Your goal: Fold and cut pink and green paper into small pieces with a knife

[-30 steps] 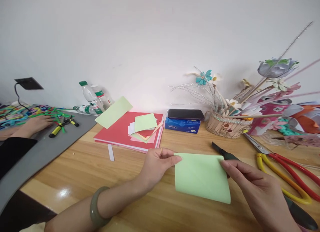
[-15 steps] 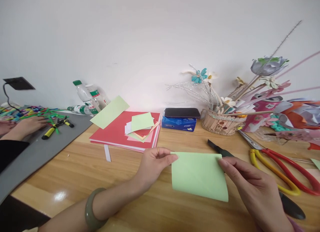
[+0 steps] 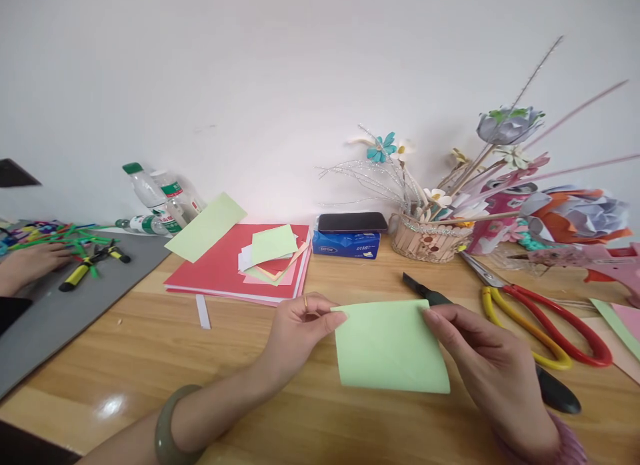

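A folded light green paper sheet (image 3: 387,348) lies low over the wooden table (image 3: 210,365) in front of me. My left hand (image 3: 297,331) pinches its upper left corner between thumb and forefinger; a ring is on one finger and a jade bangle (image 3: 167,428) on the wrist. My right hand (image 3: 483,368) pinches the upper right corner. Beneath that hand lies a black-handled knife (image 3: 430,295).
Red-and-yellow scissors (image 3: 540,321) lie to the right. A red paper stack with coloured scraps (image 3: 240,265), a tissue pack with a phone on it (image 3: 347,241), a basket of craft flowers (image 3: 430,235) and bottles (image 3: 155,198) line the back. Another person's hand (image 3: 25,265) rests at far left on a grey mat.
My view has shifted right, so everything slid left in the picture. Both hands keep the same pinch on the green paper, which sits slightly flatter.
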Motion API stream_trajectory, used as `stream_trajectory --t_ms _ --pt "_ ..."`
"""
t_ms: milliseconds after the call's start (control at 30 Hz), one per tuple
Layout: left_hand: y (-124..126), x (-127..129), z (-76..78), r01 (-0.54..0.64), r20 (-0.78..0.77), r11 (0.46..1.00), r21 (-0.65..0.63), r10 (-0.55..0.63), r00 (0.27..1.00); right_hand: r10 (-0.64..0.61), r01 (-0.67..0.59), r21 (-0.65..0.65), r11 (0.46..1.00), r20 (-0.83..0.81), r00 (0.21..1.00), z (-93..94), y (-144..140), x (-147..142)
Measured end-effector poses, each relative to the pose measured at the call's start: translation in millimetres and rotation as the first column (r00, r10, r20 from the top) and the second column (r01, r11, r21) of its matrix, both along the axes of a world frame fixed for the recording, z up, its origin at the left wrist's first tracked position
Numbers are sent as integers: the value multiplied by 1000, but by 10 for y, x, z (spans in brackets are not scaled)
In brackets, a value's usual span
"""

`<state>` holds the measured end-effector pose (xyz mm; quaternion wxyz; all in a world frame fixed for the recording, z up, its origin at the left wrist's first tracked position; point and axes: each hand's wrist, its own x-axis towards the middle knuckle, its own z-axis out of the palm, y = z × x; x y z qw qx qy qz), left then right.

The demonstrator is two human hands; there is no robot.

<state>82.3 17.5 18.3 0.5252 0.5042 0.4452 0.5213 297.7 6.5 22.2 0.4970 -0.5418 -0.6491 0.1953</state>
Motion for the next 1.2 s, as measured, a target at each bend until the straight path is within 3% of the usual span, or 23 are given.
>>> stream_trajectory --t_ms 533,767,1000,1200 --pt "-3 31 30 -40 3 999 20 40 999 -36 36 -23 999 13 999 5 -18 -4" --pt "1 18 39 -2 18 999 40 1 1000 2 -2 11 1000 1 1000 18 5 -5" --pt "29 9 18 18 42 996 -91 -15 999 -43 36 -96 995 -77 996 2 33 16" --pt "37 12 24 22 29 992 -124 -19 999 -68 30 -193 981 -191 979 2 29 14"
